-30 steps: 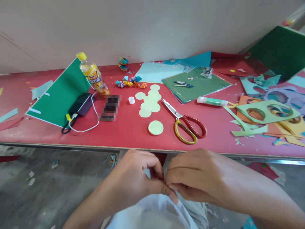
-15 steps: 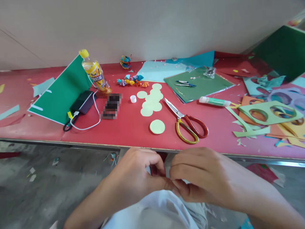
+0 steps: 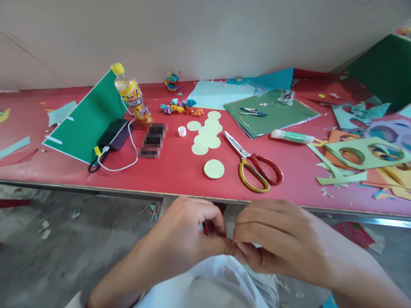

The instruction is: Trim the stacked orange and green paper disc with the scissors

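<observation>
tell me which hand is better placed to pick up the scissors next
Right, most likely. The scissors lie with their handles toward the right hand, and the left hand sits farther off. Both hands' fingers meet, though; what they may hold is unclear.

My left hand (image 3: 192, 233) and right hand (image 3: 278, 239) were close together on my side of the scissors (image 3: 245, 155), which lay on the red table (image 3: 173, 179). I had my fingers curled in, tips nearly meeting, and they hid whatever might have been between them. Left of the scissors sat a stack of paper circles (image 3: 214, 169) and some overlapping loose circles (image 3: 207, 140); farther left, a white cap (image 3: 182, 131) and a bottle (image 3: 133, 102). Behind the scissors lay a green sheet (image 3: 272, 119); to their right, a glue stick (image 3: 293, 136) and then paper scraps (image 3: 365, 150).
</observation>
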Available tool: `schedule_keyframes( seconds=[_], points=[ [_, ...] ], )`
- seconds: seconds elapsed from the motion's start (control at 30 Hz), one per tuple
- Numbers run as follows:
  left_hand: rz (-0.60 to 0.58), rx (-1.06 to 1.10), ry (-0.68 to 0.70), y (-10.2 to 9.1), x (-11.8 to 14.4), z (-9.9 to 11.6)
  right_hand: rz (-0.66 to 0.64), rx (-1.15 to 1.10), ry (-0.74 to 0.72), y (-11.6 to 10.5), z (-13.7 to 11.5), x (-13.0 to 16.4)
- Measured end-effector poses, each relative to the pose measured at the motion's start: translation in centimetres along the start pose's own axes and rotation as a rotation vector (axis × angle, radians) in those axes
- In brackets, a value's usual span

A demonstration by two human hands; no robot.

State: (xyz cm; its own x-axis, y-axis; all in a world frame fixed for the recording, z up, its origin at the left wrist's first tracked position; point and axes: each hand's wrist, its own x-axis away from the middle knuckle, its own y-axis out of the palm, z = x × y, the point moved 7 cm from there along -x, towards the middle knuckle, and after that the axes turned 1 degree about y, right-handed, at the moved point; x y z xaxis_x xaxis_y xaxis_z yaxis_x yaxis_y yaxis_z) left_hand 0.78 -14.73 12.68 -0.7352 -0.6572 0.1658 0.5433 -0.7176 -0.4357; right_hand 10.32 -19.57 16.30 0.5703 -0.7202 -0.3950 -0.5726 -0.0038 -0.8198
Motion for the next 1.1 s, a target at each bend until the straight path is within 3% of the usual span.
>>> schedule_keyframes(
  seconds=[0.23,0.67,1.1],
  points=[
    [0.021,-0.041,0.001,-0.1,0.2,0.3,0.019,-0.059,0.047,-0.3,0.2,0.1],
    [0.065,-0.132,-0.020,-0.3,0.2,0.5,-0.152,-0.233,0.220,0.3,1.0,0.4],
    [0.090,-0.134,0.000,-0.4,0.3,0.6,-0.071,-0.146,0.222,0.4,1.0,0.5]
  ],
)
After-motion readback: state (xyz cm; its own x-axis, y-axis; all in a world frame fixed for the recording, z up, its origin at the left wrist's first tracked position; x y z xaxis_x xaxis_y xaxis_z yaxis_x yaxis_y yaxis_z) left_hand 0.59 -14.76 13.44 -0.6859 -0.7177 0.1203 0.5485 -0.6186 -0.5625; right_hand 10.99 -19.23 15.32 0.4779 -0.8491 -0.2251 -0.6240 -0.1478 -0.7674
